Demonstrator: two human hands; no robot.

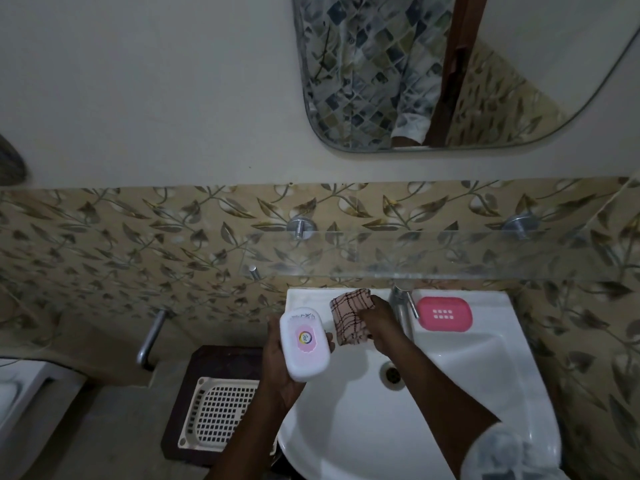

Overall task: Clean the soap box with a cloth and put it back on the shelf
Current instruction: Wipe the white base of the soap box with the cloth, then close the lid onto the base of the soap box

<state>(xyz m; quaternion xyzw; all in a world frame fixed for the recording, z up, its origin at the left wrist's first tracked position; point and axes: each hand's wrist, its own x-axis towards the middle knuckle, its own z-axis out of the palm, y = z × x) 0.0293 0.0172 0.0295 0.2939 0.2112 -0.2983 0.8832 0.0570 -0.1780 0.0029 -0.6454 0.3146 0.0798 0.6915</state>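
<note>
My left hand (277, 368) grips a white soap box (304, 342) with a pink round label, held over the left rim of the white sink (485, 358). My right hand (381, 323) holds a folded pink checked cloth (349, 315) just right of the box, a small gap between them. A clear glass shelf (433, 254) on two metal pegs runs along the leaf-patterned tile wall above the sink and carries nothing I can see.
A pink soap dish (444, 313) sits on the sink's back ledge, right of the chrome tap (401, 303). A mirror (450, 74) hangs above the shelf. Left of the sink, a cream plastic grid basket (218, 410) rests on a dark stool, beside a wall pipe (150, 337).
</note>
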